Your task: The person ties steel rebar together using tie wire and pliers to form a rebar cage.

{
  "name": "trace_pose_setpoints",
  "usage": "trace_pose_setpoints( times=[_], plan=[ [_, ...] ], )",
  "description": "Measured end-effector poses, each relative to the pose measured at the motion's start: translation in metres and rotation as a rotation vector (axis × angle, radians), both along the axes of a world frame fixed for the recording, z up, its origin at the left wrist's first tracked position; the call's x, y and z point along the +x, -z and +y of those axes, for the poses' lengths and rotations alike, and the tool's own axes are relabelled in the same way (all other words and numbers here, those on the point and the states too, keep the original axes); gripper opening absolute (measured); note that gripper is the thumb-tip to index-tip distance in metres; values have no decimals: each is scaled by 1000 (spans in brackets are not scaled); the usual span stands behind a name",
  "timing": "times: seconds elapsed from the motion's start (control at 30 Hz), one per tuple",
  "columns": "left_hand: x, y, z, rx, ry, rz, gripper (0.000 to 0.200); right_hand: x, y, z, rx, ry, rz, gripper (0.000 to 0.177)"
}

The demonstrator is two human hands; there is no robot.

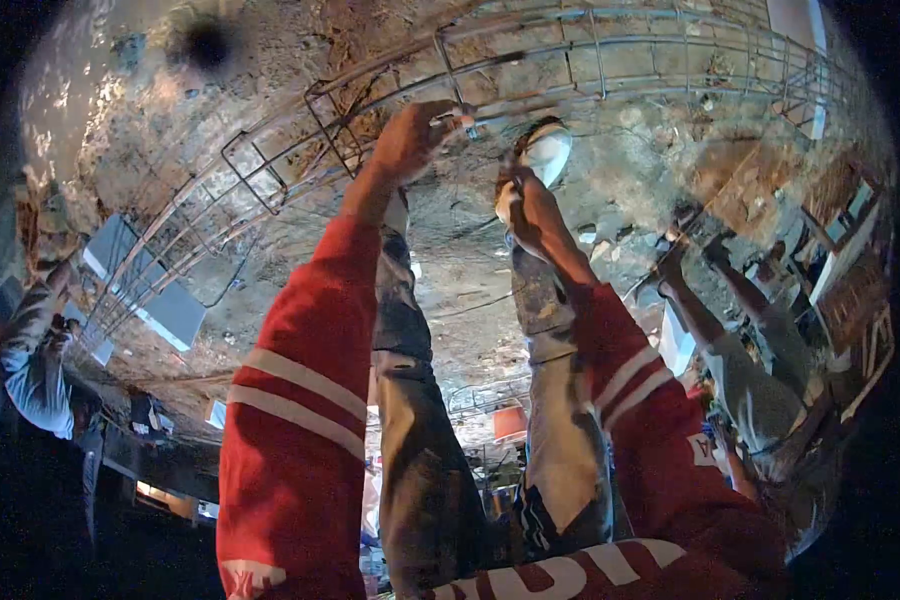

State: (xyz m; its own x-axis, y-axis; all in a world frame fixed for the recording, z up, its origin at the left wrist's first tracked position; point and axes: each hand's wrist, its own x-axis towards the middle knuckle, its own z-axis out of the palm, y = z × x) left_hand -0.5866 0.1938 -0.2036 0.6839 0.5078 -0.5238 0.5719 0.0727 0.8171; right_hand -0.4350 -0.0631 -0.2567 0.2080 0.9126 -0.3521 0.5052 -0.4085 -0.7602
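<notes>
A long cage of steel rebar (315, 125) with square stirrups curves across the ground in front of my feet. My left hand (410, 145) is at its near side, fingers bent and pinched close to a bar. A small blurred pale piece (468, 122) shows at those fingertips; I cannot make out what it is. Closer to my body, my right hand (538, 215) is closed in a fist beside my white-topped shoe (547, 155), apart from the cage. Whatever that fist holds is hidden. Both arms are in red sleeves with white stripes.
Pale flat panels (145, 280) lie on the rough dirt ground at left. One person (35, 350) is at the far left; another (755, 350) stands at right near wooden boards (850, 270). An orange container (510, 423) shows behind my legs.
</notes>
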Motion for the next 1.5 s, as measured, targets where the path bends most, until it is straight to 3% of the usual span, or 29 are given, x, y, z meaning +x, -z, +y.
trace_pose_setpoints(
  times=[0.03,0.1,0.13,0.2,0.23,0.37,0.47,0.53,0.57,0.63,0.67,0.73,0.87,0.9,1.03,1.1,1.13,1.23,1.3,1.4,1.43,1.5],
  plan=[
    [-5,30,-9,-15,-13,-9,46,-4,-13,13,-13,7,-7,43],
    [-4,23,-10,-77,-5,-32,44,-11,-56,60,-157,11,-74,39],
    [0,13,-6,-122,-7,-52,43,-20,-42,55,-167,16,-78,39],
    [7,2,-5,-36,49,23,38,-30,10,42,-417,-193,-475,14],
    [6,6,-9,19,28,23,36,-3,41,14,-219,-98,-312,33],
    [2,11,-14,118,-31,24,34,-15,-63,83,-448,-215,-300,34],
    [1,21,-21,203,-2,8,34,-18,-85,87,-394,-191,-232,44],
    [5,12,-17,272,35,32,34,-24,-92,83,-136,-1,-163,48],
    [7,7,-17,207,40,90,34,-29,-88,81,-136,6,-155,48],
    [6,7,-17,146,56,154,34,-41,-81,81,246,-374,-1038,37],
    [3,11,-19,196,45,117,26,-46,-77,79,242,-362,-1031,37],
    [2,17,-18,251,53,84,27,-53,-80,89,-219,27,-376,50],
    [0,12,-17,195,35,80,25,-55,-91,94,-73,39,-425,46],
    [5,5,-16,145,-27,53,33,-58,-88,90,-151,57,-454,49],
    [12,-9,-15,261,-52,136,30,-57,-87,88,-195,74,-450,49],
    [11,-4,-16,230,-24,168,29,-62,-70,79,126,174,-411,48],
    [12,-6,-15,198,-1,199,29,-62,-68,77,127,179,-410,48],
    [11,-9,-12,154,29,132,31,-57,-71,76,39,153,-307,46],
    [9,-8,-15,167,12,145,31,-54,-75,74,129,316,19,46],
    [8,-4,-16,155,-6,142,31,-63,-55,72,252,387,-90,46],
    [8,-2,-15,136,-4,133,31,-60,-58,71,255,388,-92,46],
    [7,-8,-17,198,11,139,31,-54,-65,70,-73,150,-250,48]
  ],
)
